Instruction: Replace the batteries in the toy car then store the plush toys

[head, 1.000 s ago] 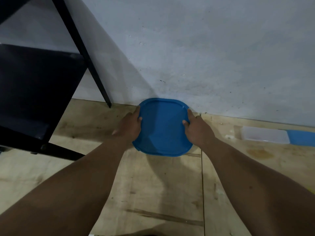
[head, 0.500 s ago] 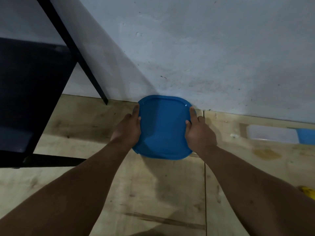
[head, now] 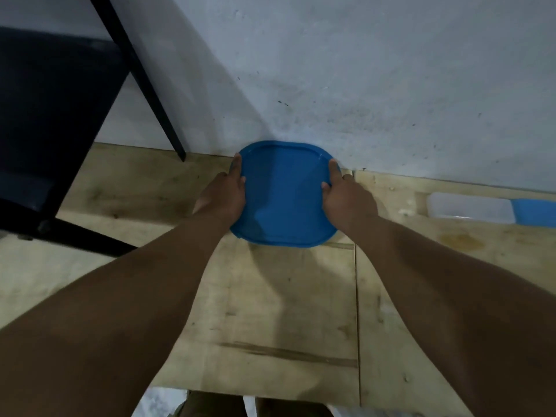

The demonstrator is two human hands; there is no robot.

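Hands: left hand (head: 224, 197) and right hand (head: 346, 197) grip blue lid (head: 282, 200) by opposite edges | likely pressing it evenly onto its container by far wall (head: 361, 70)

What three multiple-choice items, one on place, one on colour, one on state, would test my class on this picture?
1. Where is the lidded container? A against the wall B on the black stand C in a lap
2. What colour is its lid? A red B blue C white
3. How is the lid held? A by one hand B by none C by both hands

Answers: 1 A, the container sits on the floor at the wall's foot. 2 B, the lid is blue. 3 C, left hand and right hand grip opposite edges.
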